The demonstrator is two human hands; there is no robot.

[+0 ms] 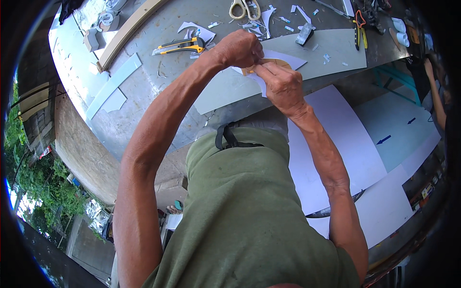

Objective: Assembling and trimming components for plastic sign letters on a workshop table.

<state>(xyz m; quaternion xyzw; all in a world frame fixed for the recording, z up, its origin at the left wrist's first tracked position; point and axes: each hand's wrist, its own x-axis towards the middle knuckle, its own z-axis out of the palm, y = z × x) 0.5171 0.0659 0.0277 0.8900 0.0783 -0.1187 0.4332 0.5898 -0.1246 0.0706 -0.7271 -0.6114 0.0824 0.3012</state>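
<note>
My left hand [240, 49] is closed in a fist over the work, and what its fingers hold is hidden. Close beside it, my right hand [284, 86] has its fingers bent together on a tan curved piece [281, 62]. That piece lies over a pointed white sheet piece [295, 61], partly covered by both hands. Beneath them a pale grey-green board [336, 50] rests along the table's near edge. To the left of my left hand lies a yellow and black utility knife [180, 45], with white cut scraps [204, 32] beside it.
Cream-handled scissors [245, 8] lie at the far side of the metal table [149, 96]. Pliers [360, 31] and a small clear block [304, 33] are to the right. A long wooden strip [129, 31] lies left. Large white sheets [331, 139] sit lower right; another person's arm [436, 93] shows beyond.
</note>
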